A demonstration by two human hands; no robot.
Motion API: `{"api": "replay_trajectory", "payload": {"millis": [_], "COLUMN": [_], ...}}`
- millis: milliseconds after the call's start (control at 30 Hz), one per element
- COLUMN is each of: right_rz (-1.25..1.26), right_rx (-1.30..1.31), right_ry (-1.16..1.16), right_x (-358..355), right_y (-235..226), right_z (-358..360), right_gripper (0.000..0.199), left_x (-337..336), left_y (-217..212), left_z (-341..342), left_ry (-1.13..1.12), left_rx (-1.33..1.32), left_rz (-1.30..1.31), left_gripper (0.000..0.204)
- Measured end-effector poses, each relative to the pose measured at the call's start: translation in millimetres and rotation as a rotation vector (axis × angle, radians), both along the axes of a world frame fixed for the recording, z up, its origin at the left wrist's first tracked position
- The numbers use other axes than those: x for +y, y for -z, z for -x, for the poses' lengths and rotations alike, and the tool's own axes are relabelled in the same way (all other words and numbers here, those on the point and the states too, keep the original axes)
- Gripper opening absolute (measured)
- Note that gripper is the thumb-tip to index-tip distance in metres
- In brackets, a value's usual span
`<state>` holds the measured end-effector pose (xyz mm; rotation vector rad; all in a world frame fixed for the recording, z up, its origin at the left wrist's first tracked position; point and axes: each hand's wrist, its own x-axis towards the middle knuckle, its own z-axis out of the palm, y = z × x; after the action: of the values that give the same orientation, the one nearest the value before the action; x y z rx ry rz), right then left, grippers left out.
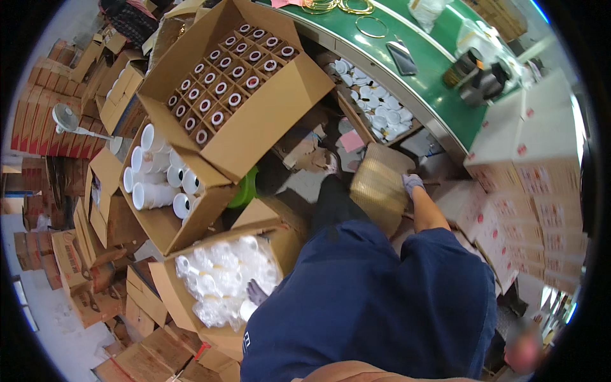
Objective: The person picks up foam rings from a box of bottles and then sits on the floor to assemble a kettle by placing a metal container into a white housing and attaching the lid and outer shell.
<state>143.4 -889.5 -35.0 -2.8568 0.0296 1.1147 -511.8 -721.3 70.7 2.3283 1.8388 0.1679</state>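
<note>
My left hand (pixel 256 293), in a greyish glove, has its fingers spread at the right side of an open carton of white pieces in clear plastic wrap (pixel 223 274). Just below that hand is a white rounded piece (pixel 248 310), perhaps a cup; whether the hand touches it I cannot tell. My right hand (pixel 412 183), also gloved, is closed over the right edge of a tan seat with a woven-looking texture (pixel 380 184). The seat stands in front of my legs, and its lower part is hidden by my clothing.
A divided carton (pixel 254 137) holds several white-rimmed pieces. Beside it, another carton (pixel 167 232) contains white cups (pixel 153 178). A green table (pixel 439 83) bears a phone (pixel 401 58) and gold rings (pixel 371 27). White caps (pixel 382 108) fill a box underneath. Stacked cartons (pixel 528 191) stand right.
</note>
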Motion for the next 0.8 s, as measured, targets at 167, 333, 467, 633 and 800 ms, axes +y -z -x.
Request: {"api": "replay_trajectory", "payload": {"millis": [167, 333, 467, 633, 800], "right_rz": [-0.105, -0.071, 0.281, 0.112, -0.037], "right_rx": [-0.228, -0.325, -0.083, -0.101, -0.178], "right_ry": [0.321, 0.17, -0.345, -0.367, 0.022], "right_x": [69, 66, 134, 168, 164], "right_y": [132, 191, 180, 134, 206], "right_z": [-105, -177, -185, -135, -100], "right_gripper": [0.066, 0.064, 0.049, 0.045, 0.05], "left_x": [169, 373, 510, 555, 561], "left_y": [-48, 39, 93, 130, 144], "left_z": [-187, -397, -520, -539, -530], "left_ry": [0.206, 0.553, 0.563, 0.497, 0.542], "left_rx": [0.024, 0.191, 0.409, 0.343, 0.229], "left_rz": [0.073, -0.054, -0.072, -0.017, -0.059], "left_gripper": [0.085, 0.115, 0.137, 0.133, 0.127]}}
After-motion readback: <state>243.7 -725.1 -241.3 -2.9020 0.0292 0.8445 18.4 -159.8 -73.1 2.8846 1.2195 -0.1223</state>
